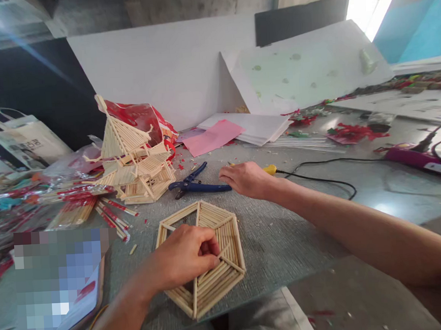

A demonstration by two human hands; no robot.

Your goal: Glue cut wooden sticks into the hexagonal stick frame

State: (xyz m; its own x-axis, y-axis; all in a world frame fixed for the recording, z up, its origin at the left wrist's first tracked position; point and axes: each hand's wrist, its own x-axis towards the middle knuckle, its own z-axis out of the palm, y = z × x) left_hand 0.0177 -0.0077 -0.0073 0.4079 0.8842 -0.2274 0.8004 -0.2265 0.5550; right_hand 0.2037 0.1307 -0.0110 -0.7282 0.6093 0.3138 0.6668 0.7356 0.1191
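Observation:
My left hand is over a many-sided frame of thin wooden sticks lying on the table. Its thumb and fingertips pinch a short wooden stick near the frame's middle. Rows of sticks fill the right-hand sections, while gaps show on the left. Farther back, my right hand closes over a yellow corded tool; most of the tool is hidden, with a small tip poking out ahead of the fingers. Blue-handled pliers lie just left of my right hand.
A stick-built pagoda model stands at the back left, beside wrapped stick bundles. A tablet-like device lies front left. Pink paper is at the back. A black cord runs toward a purple power strip.

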